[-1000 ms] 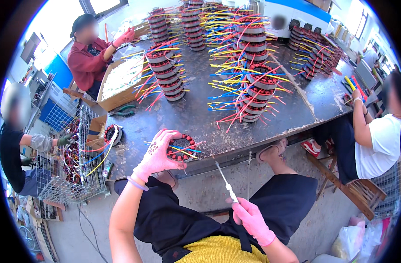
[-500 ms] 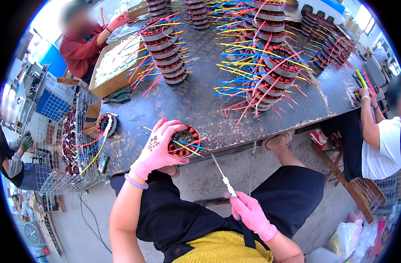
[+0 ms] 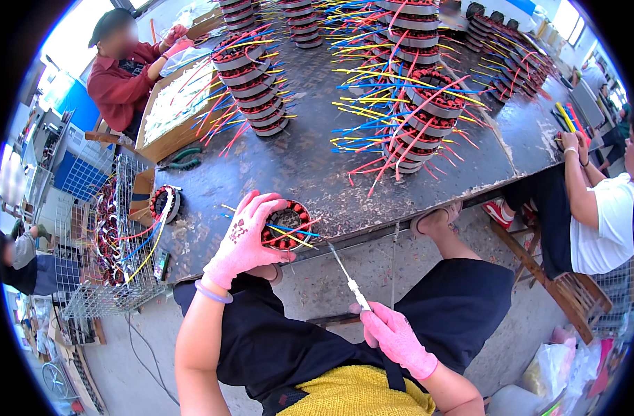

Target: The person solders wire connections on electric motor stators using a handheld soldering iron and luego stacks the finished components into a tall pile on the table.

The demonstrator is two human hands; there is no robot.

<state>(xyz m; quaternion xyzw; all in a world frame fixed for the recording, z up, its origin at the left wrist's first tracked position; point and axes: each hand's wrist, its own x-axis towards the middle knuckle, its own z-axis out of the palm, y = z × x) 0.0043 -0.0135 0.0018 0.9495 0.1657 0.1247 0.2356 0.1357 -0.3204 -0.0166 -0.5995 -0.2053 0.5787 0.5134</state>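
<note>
My left hand [image 3: 238, 244], in a pink glove, grips a motor stator [image 3: 302, 211] at the table's near edge. The stator is a ring with red windings, and its red, blue and yellow leads stick out across the opening. My right hand [image 3: 399, 341], gloved the same way, is closed around a thin metal rod tool [image 3: 340, 265] with a white handle section. The rod points up and left; its tip is close to the table edge, just right of the stator and apart from it. What the tip looks like is too small to tell.
Stacks of stators [image 3: 256, 87] with coloured leads stand on the dark table [image 3: 317, 156], and a taller group [image 3: 428, 114] is farther right. A single stator [image 3: 166, 202], green-handled pliers [image 3: 182, 161], a cardboard box [image 3: 154, 132] and a wire basket [image 3: 123, 288] lie left. Co-workers sit both sides.
The view has shifted slightly. Both my hands keep their grips, with the stator and tool nearly still. Across the table, a co-worker's hands now hold a pale, see-through piece.
</note>
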